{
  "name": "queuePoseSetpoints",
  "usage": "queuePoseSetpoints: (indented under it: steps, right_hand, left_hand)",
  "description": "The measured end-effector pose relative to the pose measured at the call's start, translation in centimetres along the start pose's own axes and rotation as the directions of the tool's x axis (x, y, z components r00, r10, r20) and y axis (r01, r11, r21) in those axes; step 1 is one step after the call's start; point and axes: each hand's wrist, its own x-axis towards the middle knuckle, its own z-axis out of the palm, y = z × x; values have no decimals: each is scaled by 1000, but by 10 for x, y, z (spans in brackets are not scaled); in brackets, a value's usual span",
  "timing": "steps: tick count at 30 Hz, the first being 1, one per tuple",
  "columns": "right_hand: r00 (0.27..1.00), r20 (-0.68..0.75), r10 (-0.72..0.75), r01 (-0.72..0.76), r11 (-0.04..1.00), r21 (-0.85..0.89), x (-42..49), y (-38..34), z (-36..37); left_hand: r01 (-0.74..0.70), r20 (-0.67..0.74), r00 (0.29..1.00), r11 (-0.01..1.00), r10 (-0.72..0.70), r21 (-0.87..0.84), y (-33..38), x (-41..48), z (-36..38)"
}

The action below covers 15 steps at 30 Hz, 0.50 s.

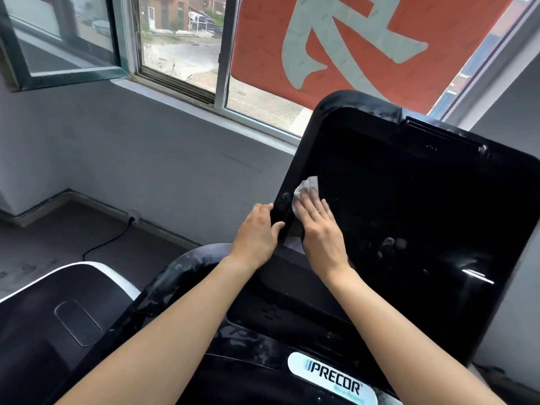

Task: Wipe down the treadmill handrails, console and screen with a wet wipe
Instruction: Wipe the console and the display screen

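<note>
A black treadmill screen (409, 206) tilts up at the right, dark and glossy. My right hand (321, 229) lies flat on its lower left part and presses a white wet wipe (305, 188) against the glass; the wipe pokes out past my fingertips. My left hand (257, 235) grips the screen's left frame edge (292, 182), thumb on the front. Below lies the black console (292, 305) with a Precor badge (333, 378). A curved black handrail (187, 264) with damp streaks runs under my left forearm.
A second treadmill's black and white hood (73, 311) sits at the lower left. A grey wall and window sill (204, 112) stand behind, with an open window pane at the upper left and a red banner outside. A black cable (111, 241) trails on the floor.
</note>
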Motion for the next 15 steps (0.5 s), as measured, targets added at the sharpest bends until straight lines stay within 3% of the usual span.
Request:
queuePoseSetpoints:
  steps: [2, 6, 9, 12, 15]
  right_hand:
    - [999, -2, -38, 38, 999, 36, -3, 1, -1]
    - [980, -126, 156, -134, 977, 166, 29, -3, -14]
    - [991, -125, 48, -27, 986, 166, 51, -6, -19]
    - [999, -38, -22, 25, 994, 107, 58, -3, -11]
    - [982, 46, -185, 184, 983, 25, 47, -1, 0]
  left_hand:
    - [9, 8, 1000, 1000, -9, -6, -1, 0, -1]
    - [27, 32, 999, 999, -26, -28, -4, 1, -3]
    - [37, 49, 998, 999, -36, -31, -3, 3, -4]
    - [46, 54, 998, 998, -43, -52, -5, 4, -3]
    - [43, 64, 997, 997, -39, -63, -6, 4, -4]
